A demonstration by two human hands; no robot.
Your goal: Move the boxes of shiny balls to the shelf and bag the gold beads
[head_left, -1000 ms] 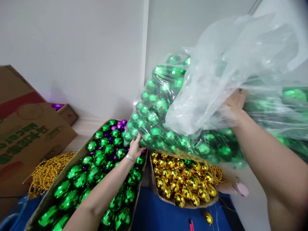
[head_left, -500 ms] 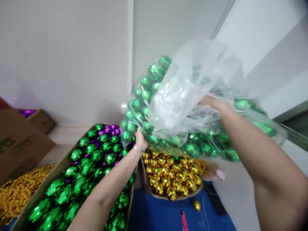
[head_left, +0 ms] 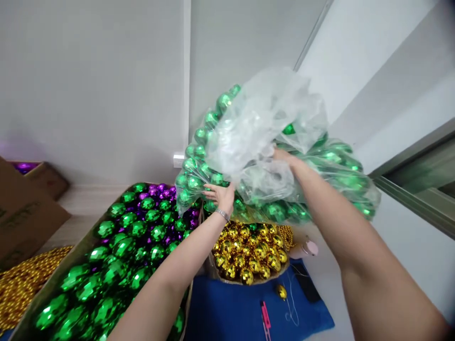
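Note:
A large clear plastic bag point(head_left: 245, 137) full of shiny green faceted balls point(head_left: 275, 209) is held up over a box of gold faceted balls point(head_left: 254, 253). My left hand point(head_left: 221, 195) lies against the near left side of the bag, its fingers spread. At the bunched, whitish plastic in the middle, my right hand point(head_left: 282, 155) grips the bag; its fingertips are partly hidden by folds. Below and left of the bag stands a long box point(head_left: 39, 289) filled with green balls point(head_left: 122, 246) and smaller purple balls point(head_left: 161, 192).
On the blue cloth point(head_left: 216, 312) lie a pink cutter point(head_left: 265, 315), one loose gold ball point(head_left: 281, 291) and a dark flat object point(head_left: 307, 284). Gold bead strings point(head_left: 31, 284) and a cardboard box point(head_left: 28, 213) are at left. Behind the bag is a wall with a socket point(head_left: 178, 161).
The bag has shifted left and away, with my right hand on its bunched plastic. My left hand has slid right along the bag, and its fingers have spread.

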